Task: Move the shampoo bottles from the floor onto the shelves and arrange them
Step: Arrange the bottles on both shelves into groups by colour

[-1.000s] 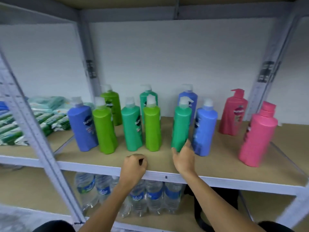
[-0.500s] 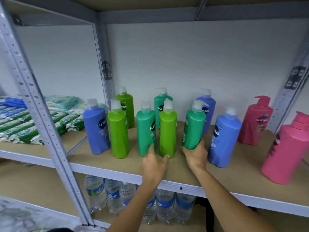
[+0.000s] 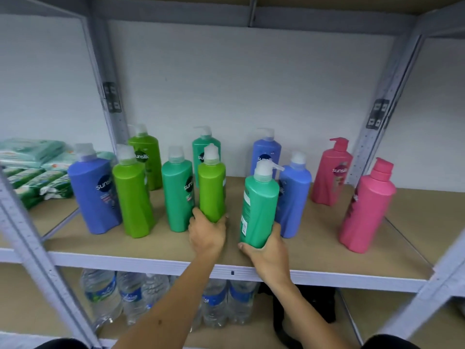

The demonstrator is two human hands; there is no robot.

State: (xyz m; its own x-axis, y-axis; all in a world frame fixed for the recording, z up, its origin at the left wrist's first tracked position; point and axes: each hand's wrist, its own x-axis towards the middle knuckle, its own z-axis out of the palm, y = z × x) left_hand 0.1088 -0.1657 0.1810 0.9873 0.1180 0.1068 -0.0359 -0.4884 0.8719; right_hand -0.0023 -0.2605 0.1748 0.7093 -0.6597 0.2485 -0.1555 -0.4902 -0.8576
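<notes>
The left hand (image 3: 206, 233) gripped the lime bottle's (image 3: 211, 191) base on the shelf (image 3: 161, 244); at its three o'clock, the right hand (image 3: 267, 249) held the teal bottle (image 3: 259, 210), seemingly lifted slightly.

only one view, head cam. faces shelf (image 3: 327, 263) front-on, close up, tilted down slightly, lower shelf visible under it

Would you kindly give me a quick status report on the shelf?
Left hand grips lime bottle at base. Right hand grips teal pump bottle, tilted. Blue bottle close behind it.
</notes>
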